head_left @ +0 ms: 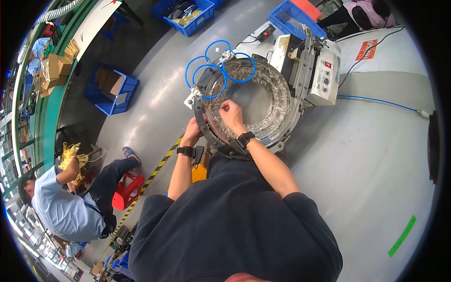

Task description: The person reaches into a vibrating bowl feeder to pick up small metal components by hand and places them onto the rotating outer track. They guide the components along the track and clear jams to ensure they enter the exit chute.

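In front of me stands a round bowl feeder (253,105) with a dark outer ring. Many small clear pieces (280,96) lie around its inside. My right hand (231,116) is over the left part of the bowl, its fingers curled into a pinch. Whatever they hold, if anything, is too small to make out. At the outer left side of the ring is my left hand (191,132), touching or very near it. The ring partly hides its fingers, so their grip cannot be told. Each wrist wears a black band.
Blue air hoses (206,63) loop over the bowl's far left edge. A white control box (324,77) adjoins its right side. Blue bins (112,89) stand on the floor. At left, a co-worker (70,202) sits on a red stool (128,191) beside a green bench (51,113).
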Demonstrator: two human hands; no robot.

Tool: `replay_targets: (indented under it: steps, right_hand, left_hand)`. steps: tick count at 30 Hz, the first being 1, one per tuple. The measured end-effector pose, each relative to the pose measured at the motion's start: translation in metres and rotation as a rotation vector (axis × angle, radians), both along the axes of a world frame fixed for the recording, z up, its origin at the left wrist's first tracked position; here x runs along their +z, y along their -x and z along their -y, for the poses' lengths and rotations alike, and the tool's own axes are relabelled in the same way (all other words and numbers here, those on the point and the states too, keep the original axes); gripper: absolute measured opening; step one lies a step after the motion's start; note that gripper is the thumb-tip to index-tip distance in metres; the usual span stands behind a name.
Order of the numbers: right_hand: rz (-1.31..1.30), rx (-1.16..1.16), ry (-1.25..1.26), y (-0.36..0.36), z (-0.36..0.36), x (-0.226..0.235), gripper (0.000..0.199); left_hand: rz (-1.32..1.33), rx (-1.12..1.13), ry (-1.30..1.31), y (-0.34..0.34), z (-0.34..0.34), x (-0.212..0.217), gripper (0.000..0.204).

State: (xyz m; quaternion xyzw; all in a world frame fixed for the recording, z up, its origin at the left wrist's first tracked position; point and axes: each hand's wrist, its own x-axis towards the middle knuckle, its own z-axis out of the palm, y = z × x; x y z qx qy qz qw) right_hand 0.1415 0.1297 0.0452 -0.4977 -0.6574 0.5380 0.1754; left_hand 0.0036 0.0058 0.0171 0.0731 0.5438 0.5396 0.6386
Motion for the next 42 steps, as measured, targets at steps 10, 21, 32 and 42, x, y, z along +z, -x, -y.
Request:
replay_targets:
  steps: [10, 21, 32, 42]
  right_hand:
    - [-0.001, 0.356, -0.212, -0.002, 0.011, 0.013, 0.012]
    - [0.022, 0.205, -0.207, -0.007, 0.013, 0.026, 0.013]
    - [0.069, 0.277, -0.122, -0.005, 0.028, 0.026, 0.013]
    - [0.026, 0.189, -0.054, 0.004, 0.022, 0.036, 0.017]
  left_hand:
    - [0.055, -0.033, 0.052, 0.002, 0.004, 0.012, 0.009]
    - [0.024, -0.121, 0.089, 0.007, 0.01, -0.001, 0.007]
    - [-0.303, -0.012, 0.188, 0.001, -0.003, 0.025, 0.012]
    - [-0.099, 0.01, 0.044, 0.003, 0.004, -0.003, 0.014]
